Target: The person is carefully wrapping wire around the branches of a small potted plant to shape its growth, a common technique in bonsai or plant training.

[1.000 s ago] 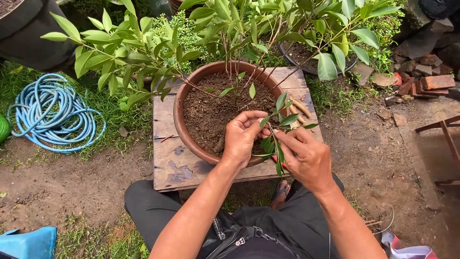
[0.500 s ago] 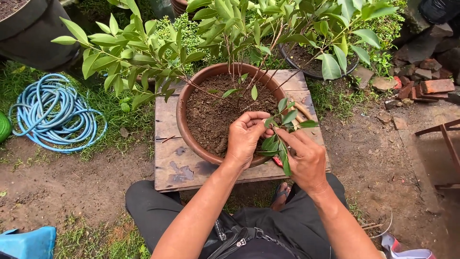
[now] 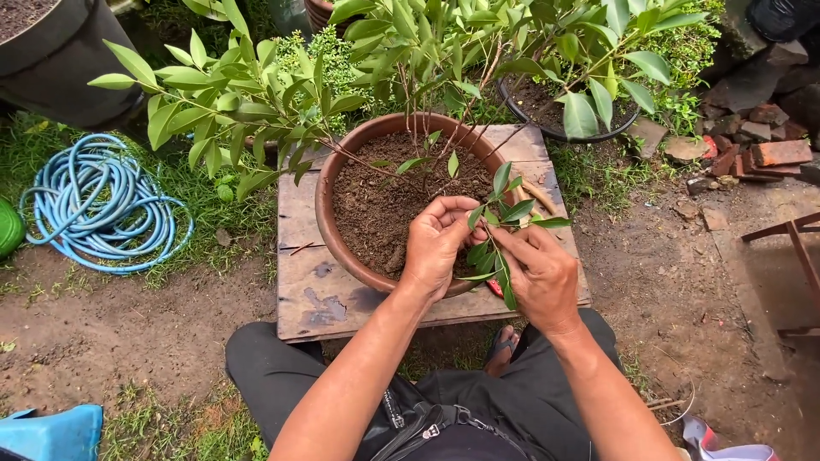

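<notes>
I have both hands at the near right rim of the terracotta pot (image 3: 342,171), which sits on a weathered wooden surface (image 3: 299,294). My left hand (image 3: 437,248) is closed narrowly, fingertips pinching the leafy cutting (image 3: 502,224) low on its stem. My right hand (image 3: 540,277) pinches it from the other side, just touching the left. Compared with a second ago, both hands have lifted slightly and drawn closer together, and the sprig now stands more upright, its top leaves clear above the soil (image 3: 384,205). I judge the grip has been reset. A coiled blue hose (image 3: 98,209) lies well apart on the left.
</notes>
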